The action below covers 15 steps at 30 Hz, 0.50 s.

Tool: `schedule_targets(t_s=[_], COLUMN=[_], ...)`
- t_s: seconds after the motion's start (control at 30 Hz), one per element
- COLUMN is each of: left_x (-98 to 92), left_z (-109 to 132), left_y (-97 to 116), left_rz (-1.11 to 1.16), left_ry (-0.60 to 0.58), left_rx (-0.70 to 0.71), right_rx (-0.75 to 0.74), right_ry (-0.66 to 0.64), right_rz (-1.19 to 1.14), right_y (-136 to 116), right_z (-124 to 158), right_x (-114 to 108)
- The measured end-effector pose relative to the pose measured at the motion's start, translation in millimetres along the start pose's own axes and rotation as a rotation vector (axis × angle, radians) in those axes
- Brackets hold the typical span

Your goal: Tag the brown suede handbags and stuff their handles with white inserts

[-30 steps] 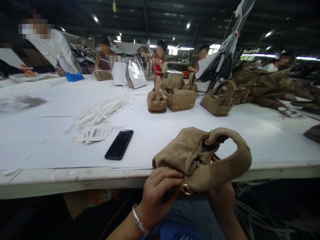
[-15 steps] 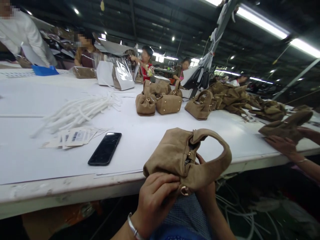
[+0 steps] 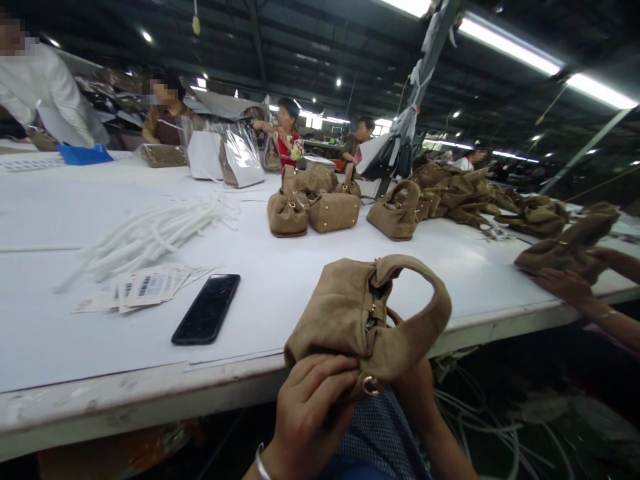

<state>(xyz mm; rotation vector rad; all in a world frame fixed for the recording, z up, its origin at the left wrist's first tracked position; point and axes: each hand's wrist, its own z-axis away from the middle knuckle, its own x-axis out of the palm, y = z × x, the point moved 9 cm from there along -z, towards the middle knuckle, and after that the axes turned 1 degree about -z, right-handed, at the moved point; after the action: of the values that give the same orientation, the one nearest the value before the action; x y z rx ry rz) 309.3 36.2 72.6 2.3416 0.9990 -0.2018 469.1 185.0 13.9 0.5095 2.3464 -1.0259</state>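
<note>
I hold a small tan suede handbag (image 3: 345, 313) with a looped handle at the near edge of the white table (image 3: 280, 267). My left hand (image 3: 310, 407) is closed on its lower corner, fingers curled beside a gold ring. My right hand (image 3: 413, 387) sits under the bag's other end, mostly hidden behind it, with fingertips showing inside the handle loop.
A black phone (image 3: 206, 318), barcode tags (image 3: 140, 288) and a bundle of white cords (image 3: 150, 233) lie to the left. Finished tan bags (image 3: 320, 203) stand mid-table, with a heap of bags (image 3: 465, 190) at right. A co-worker's hands (image 3: 575, 287) hold another bag at right. Several people work at the far side.
The view has swung right and slightly up, bringing the co-worker's hands and bag into sight. My hands keep the same grip on the bag, which sits a little lower.
</note>
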Motion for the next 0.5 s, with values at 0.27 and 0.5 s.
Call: schedule_targets(t_s=[0.27,0.5], left_x=[-3.4,-15.0], left_z=[-5.2,-26.4], left_y=[-4.4,-14.9], left_rz=[-0.037,0.001], left_ry=[-0.046,-0.134], left_rx=[0.028,0.008], right_rx=[-0.141,-0.081], right_ry=[0.106,-0.149], right_rz=[0.055,-0.084], right_y=[-31.8,-36.1], right_z=[-18.7,-50.2], right_x=[-29.4,-6.7])
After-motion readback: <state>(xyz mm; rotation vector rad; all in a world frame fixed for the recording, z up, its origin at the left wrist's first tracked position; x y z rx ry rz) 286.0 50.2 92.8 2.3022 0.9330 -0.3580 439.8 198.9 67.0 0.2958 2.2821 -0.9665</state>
